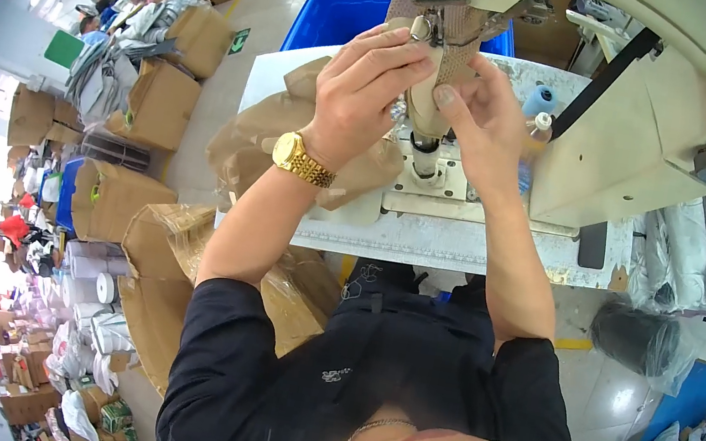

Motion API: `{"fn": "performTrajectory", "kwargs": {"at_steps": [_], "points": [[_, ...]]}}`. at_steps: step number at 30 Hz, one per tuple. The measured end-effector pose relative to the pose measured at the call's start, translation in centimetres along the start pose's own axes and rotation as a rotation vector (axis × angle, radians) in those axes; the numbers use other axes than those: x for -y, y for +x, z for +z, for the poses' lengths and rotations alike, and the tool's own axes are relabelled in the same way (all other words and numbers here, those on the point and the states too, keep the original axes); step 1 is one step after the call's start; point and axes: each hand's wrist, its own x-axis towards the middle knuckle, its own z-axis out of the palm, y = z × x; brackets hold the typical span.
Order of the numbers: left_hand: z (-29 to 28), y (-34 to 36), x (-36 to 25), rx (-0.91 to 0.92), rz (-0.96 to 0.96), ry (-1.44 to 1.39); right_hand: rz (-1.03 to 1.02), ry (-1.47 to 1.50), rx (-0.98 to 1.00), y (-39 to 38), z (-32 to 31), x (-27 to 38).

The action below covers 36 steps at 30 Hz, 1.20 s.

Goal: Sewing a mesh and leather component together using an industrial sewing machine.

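Under the needle and presser foot of a cream sewing machine (606,168), a beige piece (425,112) with textured mesh (461,34) rests over the upright post (424,158). My left hand (359,92), with a gold watch at the wrist, has its fingers bent over the piece, just beside the needle. My right hand (483,126) grips the piece from the right, thumb pressed on its face and index finger curled behind. Crumpled tan material (249,149) lies on the white table (259,229) to the left of the post, partly behind my left arm.
Behind the table is a blue bin (331,9). A thread cone (540,101) and plastic bottle (537,134) stand by the machine. Cardboard boxes (164,98) line the left; an open carton (156,300) stands near my left arm. Wrapped rolls (681,245) are at the right.
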Motion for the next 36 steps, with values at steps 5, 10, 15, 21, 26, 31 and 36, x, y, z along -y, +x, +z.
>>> {"fn": "performTrajectory", "kwargs": {"at_steps": [5,10,15,21,26,31,36], "points": [[-0.3,0.3,-0.1,0.02,-0.017,-0.013,-0.021,-0.038,0.026,0.0,-0.4,0.1],[-0.8,0.4,-0.7,0.065,-0.052,0.016,-0.009,-0.048,-0.031,-0.5,-1.2,0.5],[-1.2,-0.9,-1.0,0.105,-0.045,0.024,0.472,0.225,0.28,-4.2,-4.7,-2.8],[-0.8,-1.6,-1.2,0.021,-0.036,0.023,0.606,1.135,-0.017,-4.8,0.1,-4.4],[-1.3,-4.3,-5.4,-0.082,-0.4,-0.068,0.523,1.272,-0.114,-5.4,-0.4,-4.5],[0.4,-4.6,-7.4,-0.07,-0.997,-0.697,0.514,1.247,-0.08,-6.3,0.1,-3.5],[0.3,-4.1,-7.1,-0.144,-1.122,-0.859,0.504,1.229,-0.063,-6.6,0.4,-3.5]]}}
